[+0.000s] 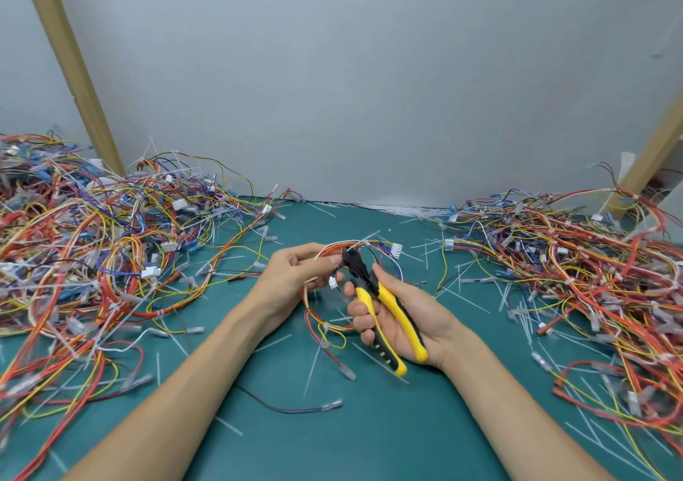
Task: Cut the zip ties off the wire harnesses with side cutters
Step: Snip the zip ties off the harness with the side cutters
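Yellow-and-black side cutters (364, 277), gripped in the right hand (406, 314), should snip only plastic, never the bundle of coloured wires (380, 247) the left hand (292, 273) pinches.

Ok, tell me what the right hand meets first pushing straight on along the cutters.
Probably the wire harness pinched in the left hand; the side cutters in the right hand look nearly on it.

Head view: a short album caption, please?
Right hand holds yellow side cutters against a wire harness gripped by the left hand.

Matt green mat (332, 440), glossy yellow plastic cutter handles (403, 314)
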`<action>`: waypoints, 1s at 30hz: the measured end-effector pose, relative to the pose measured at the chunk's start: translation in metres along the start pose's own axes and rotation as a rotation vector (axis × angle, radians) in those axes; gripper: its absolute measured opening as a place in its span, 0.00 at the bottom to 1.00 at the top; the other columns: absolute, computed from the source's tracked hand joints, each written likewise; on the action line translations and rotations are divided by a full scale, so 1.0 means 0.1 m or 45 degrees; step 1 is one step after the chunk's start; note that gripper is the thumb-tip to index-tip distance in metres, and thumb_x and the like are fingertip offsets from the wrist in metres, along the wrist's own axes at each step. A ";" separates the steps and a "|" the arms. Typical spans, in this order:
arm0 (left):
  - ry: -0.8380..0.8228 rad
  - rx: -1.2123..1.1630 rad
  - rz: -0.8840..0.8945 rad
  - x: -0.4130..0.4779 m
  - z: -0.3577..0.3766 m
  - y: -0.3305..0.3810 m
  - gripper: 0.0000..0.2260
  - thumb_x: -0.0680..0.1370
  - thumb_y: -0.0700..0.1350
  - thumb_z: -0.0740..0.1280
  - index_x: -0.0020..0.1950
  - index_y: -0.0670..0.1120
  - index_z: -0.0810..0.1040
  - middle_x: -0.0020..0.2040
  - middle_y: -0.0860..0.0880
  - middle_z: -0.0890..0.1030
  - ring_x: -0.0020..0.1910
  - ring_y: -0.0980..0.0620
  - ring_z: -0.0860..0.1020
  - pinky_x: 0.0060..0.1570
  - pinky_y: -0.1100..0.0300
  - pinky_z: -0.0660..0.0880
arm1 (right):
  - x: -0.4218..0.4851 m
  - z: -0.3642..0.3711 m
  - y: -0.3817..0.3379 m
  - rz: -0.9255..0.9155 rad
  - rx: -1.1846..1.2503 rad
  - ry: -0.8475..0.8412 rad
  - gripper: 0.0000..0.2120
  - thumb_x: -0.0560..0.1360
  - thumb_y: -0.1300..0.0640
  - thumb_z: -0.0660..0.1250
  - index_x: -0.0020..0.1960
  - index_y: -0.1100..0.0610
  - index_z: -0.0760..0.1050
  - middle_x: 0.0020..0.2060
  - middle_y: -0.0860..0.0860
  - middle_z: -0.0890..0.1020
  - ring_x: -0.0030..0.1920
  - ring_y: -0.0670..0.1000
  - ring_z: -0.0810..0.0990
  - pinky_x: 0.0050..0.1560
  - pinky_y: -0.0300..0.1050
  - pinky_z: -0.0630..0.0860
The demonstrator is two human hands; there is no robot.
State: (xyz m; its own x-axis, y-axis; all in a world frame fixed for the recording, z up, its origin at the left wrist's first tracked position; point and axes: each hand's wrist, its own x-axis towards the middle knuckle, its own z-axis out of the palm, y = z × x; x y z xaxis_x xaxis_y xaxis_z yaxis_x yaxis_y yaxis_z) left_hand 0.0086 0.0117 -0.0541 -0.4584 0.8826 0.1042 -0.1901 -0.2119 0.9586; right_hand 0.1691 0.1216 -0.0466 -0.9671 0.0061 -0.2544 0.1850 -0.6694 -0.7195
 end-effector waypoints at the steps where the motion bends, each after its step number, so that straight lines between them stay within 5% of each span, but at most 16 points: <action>1: 0.000 0.000 0.010 0.00 0.00 0.00 0.06 0.68 0.41 0.76 0.44 0.46 0.86 0.39 0.45 0.83 0.37 0.52 0.79 0.45 0.56 0.70 | 0.00 0.01 0.00 -0.005 -0.004 0.004 0.23 0.79 0.42 0.57 0.49 0.60 0.80 0.35 0.53 0.75 0.32 0.50 0.76 0.35 0.44 0.77; 4: 0.018 0.012 0.047 0.00 0.01 -0.01 0.10 0.66 0.44 0.76 0.46 0.44 0.86 0.39 0.45 0.83 0.38 0.49 0.77 0.45 0.58 0.69 | -0.01 0.03 0.00 -0.024 -0.050 0.027 0.23 0.79 0.42 0.57 0.51 0.60 0.79 0.37 0.54 0.77 0.35 0.52 0.77 0.39 0.47 0.78; 9: 0.023 0.054 0.082 0.00 0.02 -0.03 0.07 0.70 0.38 0.73 0.47 0.40 0.84 0.34 0.49 0.83 0.29 0.59 0.78 0.32 0.72 0.71 | -0.02 0.04 0.01 -0.030 -0.111 0.083 0.24 0.80 0.42 0.56 0.54 0.61 0.79 0.40 0.58 0.79 0.40 0.57 0.81 0.45 0.53 0.80; 16: 0.002 0.020 0.012 -0.01 -0.02 -0.01 0.09 0.66 0.43 0.77 0.45 0.47 0.86 0.40 0.46 0.84 0.38 0.54 0.80 0.48 0.58 0.70 | 0.00 0.08 0.01 -0.040 -0.137 0.133 0.22 0.79 0.41 0.57 0.51 0.58 0.77 0.35 0.54 0.78 0.32 0.51 0.78 0.35 0.46 0.78; 30: -0.057 -0.020 -0.100 0.00 0.01 0.06 0.10 0.71 0.47 0.70 0.47 0.44 0.86 0.44 0.45 0.85 0.42 0.53 0.82 0.45 0.61 0.71 | -0.01 0.23 0.02 -0.078 -0.187 0.302 0.18 0.79 0.43 0.57 0.44 0.57 0.74 0.30 0.53 0.74 0.27 0.52 0.71 0.29 0.42 0.72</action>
State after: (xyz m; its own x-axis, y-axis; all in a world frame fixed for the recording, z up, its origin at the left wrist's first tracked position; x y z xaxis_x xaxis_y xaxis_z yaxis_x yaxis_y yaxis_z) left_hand 0.0087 0.0110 -0.0481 -0.4024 0.9145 0.0405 -0.2379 -0.1472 0.9601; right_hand 0.1666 0.1038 -0.0329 -0.9124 0.2287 -0.3394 0.1675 -0.5479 -0.8196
